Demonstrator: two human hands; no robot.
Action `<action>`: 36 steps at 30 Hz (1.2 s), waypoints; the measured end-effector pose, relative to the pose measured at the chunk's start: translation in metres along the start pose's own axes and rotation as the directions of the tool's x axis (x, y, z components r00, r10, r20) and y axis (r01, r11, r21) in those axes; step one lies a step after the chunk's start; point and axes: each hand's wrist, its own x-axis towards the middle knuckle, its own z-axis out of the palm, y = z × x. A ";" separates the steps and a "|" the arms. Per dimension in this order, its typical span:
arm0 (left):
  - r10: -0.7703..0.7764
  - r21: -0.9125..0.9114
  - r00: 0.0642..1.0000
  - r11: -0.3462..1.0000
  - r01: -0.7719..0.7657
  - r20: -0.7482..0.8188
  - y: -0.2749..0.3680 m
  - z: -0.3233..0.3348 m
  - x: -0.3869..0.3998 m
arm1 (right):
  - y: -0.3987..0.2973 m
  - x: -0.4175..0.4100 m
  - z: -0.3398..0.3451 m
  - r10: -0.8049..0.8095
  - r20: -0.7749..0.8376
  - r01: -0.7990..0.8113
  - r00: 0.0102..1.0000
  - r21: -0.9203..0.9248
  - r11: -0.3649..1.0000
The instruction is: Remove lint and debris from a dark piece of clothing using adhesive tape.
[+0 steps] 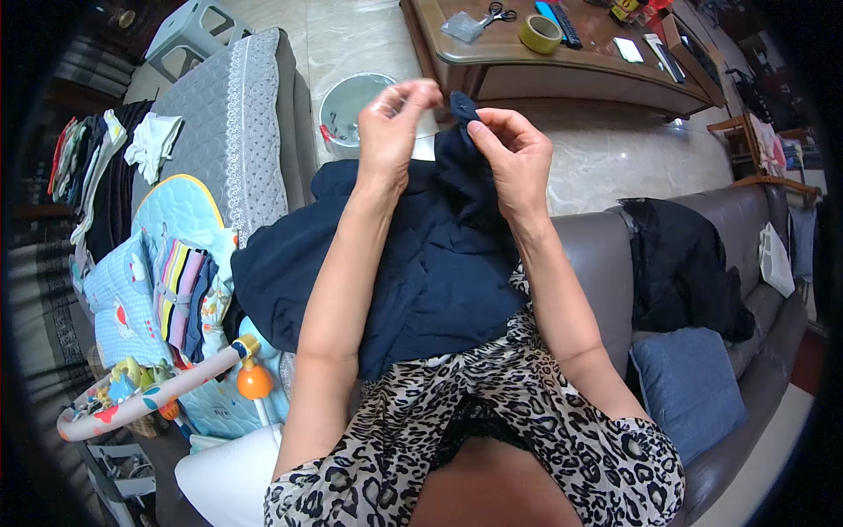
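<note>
A dark navy cloth garment [415, 263] lies spread over my lap. Its narrow folded end [463, 105], perhaps a strap or band, stands up from the bunched cloth. My right hand [520, 155] pinches this end between thumb and fingertips. Just left of it, apart from the cloth, my left hand [394, 132] is raised with fingers curled and the thumb near the fingertips. Its fingertips are blurred, so anything thin between them cannot be made out.
Ahead, a wooden coffee table [593, 62] carries scissors [498, 13], a tape roll [541, 34] and a remote control [565, 26]. A clear round bin [342, 99] stands on the floor. Folded clothes [179, 293] and a baby play gym [164, 388] lie left; a leather sofa [586, 263] extends right.
</note>
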 end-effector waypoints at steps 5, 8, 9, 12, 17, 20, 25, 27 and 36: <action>0.188 -0.198 0.968 0.968 -0.154 0.166 0.031 0.009 -0.020 | 0.002 0.001 0.008 -0.285 -0.064 0.259 0.956 -0.265 0.929; 0.163 -0.059 0.948 0.987 -0.153 0.275 0.028 0.004 -0.023 | -0.003 -0.002 0.019 -0.461 0.031 0.431 0.887 -0.417 0.800; 0.153 -0.002 0.947 0.987 -0.159 0.282 0.027 0.003 -0.023 | -0.004 -0.004 0.022 -0.461 0.031 0.431 0.887 -0.413 0.802; 0.116 -0.083 0.945 0.992 -0.095 0.304 0.023 0.008 -0.029 | 0.000 -0.008 0.032 -0.525 0.114 0.526 0.843 -0.373 0.764; 0.143 -0.137 0.959 0.984 -0.111 0.247 0.012 0.015 -0.033 | 0.012 -0.006 0.029 -0.560 0.178 0.579 0.809 -0.407 0.707; 0.033 -0.367 0.940 0.925 0.100 0.339 0.013 -0.001 -0.031 | 0.008 0.001 0.020 -0.328 0.223 0.382 0.918 -0.278 0.881; 0.055 -0.673 0.937 0.711 0.205 0.344 0.018 -0.013 -0.026 | -0.005 0.005 0.012 0.066 0.144 -0.114 0.987 0.357 0.927; 0.073 -0.692 0.946 0.700 0.176 0.315 0.022 -0.012 -0.026 | -0.008 -0.002 0.019 -0.013 0.060 0.001 0.998 0.203 0.979; 0.128 -0.234 0.961 0.970 -0.070 0.244 0.005 0.002 -0.025 | 0.014 -0.011 0.031 -0.431 0.260 0.495 0.864 -0.286 0.821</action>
